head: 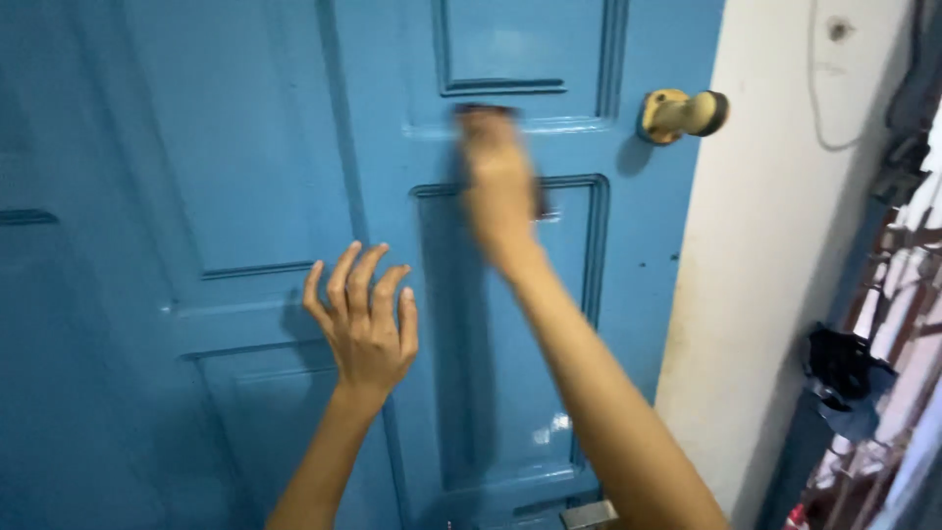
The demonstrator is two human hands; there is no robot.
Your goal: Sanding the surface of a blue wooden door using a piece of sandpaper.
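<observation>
Head view: the right hand, blurred by motion, is raised flat against a blue panelled door with something dark under its fingers at the ledge between the upper and lower panels; whether the fingers are closed on that item cannot be told. The left hand is held below and to the left of the right hand, fingers spread wide and holding nothing, just off the door face. A yellowed door knob projects above and to the right of the right hand, beside a whitish wall.
</observation>
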